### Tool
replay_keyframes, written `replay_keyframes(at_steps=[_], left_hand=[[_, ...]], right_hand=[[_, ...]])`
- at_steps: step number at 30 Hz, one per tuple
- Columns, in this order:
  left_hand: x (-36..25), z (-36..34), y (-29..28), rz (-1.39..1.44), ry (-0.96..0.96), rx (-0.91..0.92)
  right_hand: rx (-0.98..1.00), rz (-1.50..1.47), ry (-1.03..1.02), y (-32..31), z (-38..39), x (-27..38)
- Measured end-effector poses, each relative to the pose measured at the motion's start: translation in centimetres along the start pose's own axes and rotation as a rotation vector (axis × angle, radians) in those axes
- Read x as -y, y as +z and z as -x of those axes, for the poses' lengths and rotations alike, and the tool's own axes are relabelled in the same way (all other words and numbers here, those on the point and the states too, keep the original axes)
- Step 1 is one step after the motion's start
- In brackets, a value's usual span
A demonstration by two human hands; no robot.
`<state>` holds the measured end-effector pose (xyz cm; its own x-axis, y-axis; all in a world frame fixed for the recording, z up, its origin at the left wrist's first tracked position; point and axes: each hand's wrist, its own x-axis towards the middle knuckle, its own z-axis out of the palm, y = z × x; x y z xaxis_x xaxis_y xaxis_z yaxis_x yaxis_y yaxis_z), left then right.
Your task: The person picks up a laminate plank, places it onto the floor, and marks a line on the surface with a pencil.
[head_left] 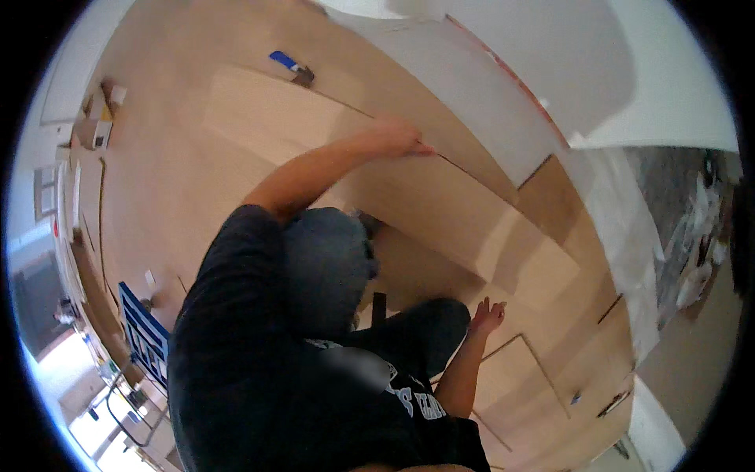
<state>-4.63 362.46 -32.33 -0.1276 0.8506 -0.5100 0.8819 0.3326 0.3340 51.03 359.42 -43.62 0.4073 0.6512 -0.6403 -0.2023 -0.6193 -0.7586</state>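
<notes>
A long light-wood floorboard (440, 206) lies slantwise across the floor in front of my knees. My left hand (397, 140) reaches over it and grips its far edge, thumb and fingertips together at the rim. Bent and raised, my right hand (487, 315) is off the near right end of that board, its fingers apart and nothing in them. Beyond the far left part of the board rests a hammer (292, 68) with a blue handle.
Grey underlay (487, 102) stretches along the far right side, near a white wall. Another loose board (523, 377) lies at the lower right, with small tools (613, 403) beside it. A blue metal frame (144, 334) stands at the left, and a small box (102, 134) sits farther off.
</notes>
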Motion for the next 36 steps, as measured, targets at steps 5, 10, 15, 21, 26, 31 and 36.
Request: replay_keyframes(at_steps=[5,10,15,21,26,31,36], left_hand=[[-4.0,-4.2,2.3,-0.05,0.213,0.0],[-7.8,-10.6,2.5,-0.03,0.48,-0.056],[-7.0,-14.7,4.3,0.087,0.52,-0.085],[-9.3,-21.3,4.4,0.071,0.496,0.135],[-6.2,-23.2,7.9,0.069,0.668,-0.241],[4.0,-13.0,4.7,0.595,0.333,-0.61],[24.0,-3.9,6.1,0.455,-0.551,-1.059]], right_hand=[[0.191,-0.125,0.045,2.5,0.2,3.3],[0.284,-0.223,-0.016,-1.6,-4.9,2.5],[0.041,-0.16,0.061,0.5,-4.1,3.0],[-0.136,0.551,-0.291,-4.7,-12.0,3.7],[-0.09,0.118,-0.054,-5.8,-17.5,6.7],[-0.146,0.194,-0.07,1.2,-14.4,7.8],[-0.537,0.595,0.254,-2.9,-22.5,6.7]])
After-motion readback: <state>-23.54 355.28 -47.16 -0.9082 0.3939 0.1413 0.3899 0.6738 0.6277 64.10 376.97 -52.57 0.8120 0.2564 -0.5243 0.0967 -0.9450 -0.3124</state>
